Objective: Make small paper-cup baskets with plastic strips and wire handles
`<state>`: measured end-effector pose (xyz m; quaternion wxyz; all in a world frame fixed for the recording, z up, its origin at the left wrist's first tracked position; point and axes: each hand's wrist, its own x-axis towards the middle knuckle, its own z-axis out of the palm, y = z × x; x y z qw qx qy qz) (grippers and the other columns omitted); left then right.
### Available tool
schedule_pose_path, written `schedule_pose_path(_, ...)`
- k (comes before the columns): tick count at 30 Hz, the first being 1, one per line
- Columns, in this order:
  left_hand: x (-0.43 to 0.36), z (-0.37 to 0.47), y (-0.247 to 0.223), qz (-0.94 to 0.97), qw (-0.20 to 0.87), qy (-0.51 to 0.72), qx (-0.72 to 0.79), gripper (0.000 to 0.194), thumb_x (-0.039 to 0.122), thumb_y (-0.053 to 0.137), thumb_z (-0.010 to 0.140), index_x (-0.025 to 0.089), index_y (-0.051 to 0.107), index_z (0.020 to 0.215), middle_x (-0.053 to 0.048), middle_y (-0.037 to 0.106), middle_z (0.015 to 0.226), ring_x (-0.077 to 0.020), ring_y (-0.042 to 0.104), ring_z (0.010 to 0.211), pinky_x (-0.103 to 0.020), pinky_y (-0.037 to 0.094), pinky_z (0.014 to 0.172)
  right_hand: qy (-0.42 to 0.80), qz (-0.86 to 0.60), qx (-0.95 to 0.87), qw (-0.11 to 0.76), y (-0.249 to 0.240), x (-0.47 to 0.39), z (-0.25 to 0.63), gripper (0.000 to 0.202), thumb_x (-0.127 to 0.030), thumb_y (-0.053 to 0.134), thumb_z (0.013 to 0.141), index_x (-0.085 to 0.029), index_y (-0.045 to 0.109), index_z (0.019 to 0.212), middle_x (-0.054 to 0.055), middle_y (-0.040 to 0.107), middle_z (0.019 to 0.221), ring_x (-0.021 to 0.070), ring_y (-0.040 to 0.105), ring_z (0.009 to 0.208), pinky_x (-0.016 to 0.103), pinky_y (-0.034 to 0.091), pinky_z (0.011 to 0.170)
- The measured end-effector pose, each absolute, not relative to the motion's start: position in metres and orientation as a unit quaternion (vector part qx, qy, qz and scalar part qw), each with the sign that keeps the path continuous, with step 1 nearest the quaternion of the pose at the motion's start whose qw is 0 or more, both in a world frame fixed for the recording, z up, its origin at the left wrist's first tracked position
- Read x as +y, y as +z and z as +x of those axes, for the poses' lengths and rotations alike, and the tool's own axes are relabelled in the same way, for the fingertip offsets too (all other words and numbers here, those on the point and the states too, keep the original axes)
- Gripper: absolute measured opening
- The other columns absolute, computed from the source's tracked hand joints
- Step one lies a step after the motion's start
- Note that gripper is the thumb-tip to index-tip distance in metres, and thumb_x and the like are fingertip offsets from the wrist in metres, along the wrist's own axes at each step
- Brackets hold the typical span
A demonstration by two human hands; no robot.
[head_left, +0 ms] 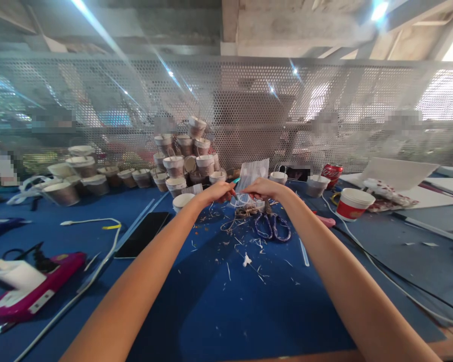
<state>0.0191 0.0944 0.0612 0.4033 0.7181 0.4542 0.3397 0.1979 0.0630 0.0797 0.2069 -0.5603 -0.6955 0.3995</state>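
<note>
Both arms reach forward over the blue table. My left hand is closed, its fingers pinched on something I cannot make out; a small teal tip sticks up beside them. Close to its right, my right hand has its fingers pressed together near a thin white loop. What the right fingers hold is too small to tell. Behind the hands stands a clear, streaked sheet. Just below them lie a tangle of brown twine and scissors with purple wrapped handles.
Small pots are stacked behind the hands. A black phone and a magenta power strip lie left. At right are a red-and-white cup, a red can and cables. Scraps litter the middle.
</note>
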Motion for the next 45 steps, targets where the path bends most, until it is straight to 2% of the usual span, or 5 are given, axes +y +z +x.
schedule_pose_path(5,0.087,0.018,0.074,0.760,0.440,0.220,0.425,0.047,0.046,0.048,0.078,0.014,0.055,0.045,0.000,0.042,0.032,-0.0067,0.032,0.030,-0.021,0.023,0.036,0.468,-0.563,-0.622,0.279,0.079,0.065,0.199,0.036,-0.035,0.049,0.081,-0.015,0.046,0.051,-0.007,0.031,0.027,0.0021,0.021,0.026,0.015,0.016,0.028)
schedule_pose_path(15,0.085,0.021,0.083,0.725,0.440,0.301,0.436,0.043,0.031,0.047,0.081,0.016,0.047,0.041,0.004,0.033,0.027,-0.0049,0.027,0.026,-0.021,0.021,0.035,0.574,-0.501,-0.560,0.326,0.077,0.072,0.200,0.041,-0.034,0.034,0.088,-0.017,0.039,0.052,-0.009,0.023,0.023,0.0032,0.013,0.024,0.015,0.012,0.027)
schedule_pose_path(21,0.089,0.021,0.080,0.681,0.511,0.323,0.413,0.042,0.040,0.055,0.075,0.017,0.045,0.041,0.006,0.028,0.028,-0.0040,0.024,0.026,-0.020,0.022,0.033,0.613,-0.458,-0.546,0.342,0.081,0.069,0.199,0.037,-0.030,0.039,0.087,-0.017,0.037,0.052,-0.010,0.022,0.025,0.0020,0.013,0.025,0.013,0.012,0.028)
schedule_pose_path(28,0.083,0.022,0.082,0.630,0.572,0.361,0.381,0.040,0.030,0.054,0.078,0.017,0.041,0.042,0.006,0.029,0.032,-0.0026,0.024,0.028,-0.018,0.017,0.032,0.677,-0.390,-0.505,0.367,0.087,0.063,0.198,0.024,-0.021,0.037,0.087,-0.016,0.044,0.065,-0.012,0.025,0.029,0.0013,0.013,0.025,0.010,0.010,0.026)
schedule_pose_path(45,0.092,0.020,0.079,0.560,0.622,0.426,0.344,0.034,0.021,0.046,0.080,0.013,0.048,0.047,0.006,0.032,0.031,-0.0030,0.027,0.025,-0.016,0.018,0.030,0.726,-0.315,-0.483,0.375,0.078,0.075,0.194,0.037,-0.027,0.031,0.088,-0.014,0.048,0.057,-0.010,0.025,0.025,0.0016,0.011,0.023,0.009,0.014,0.023)
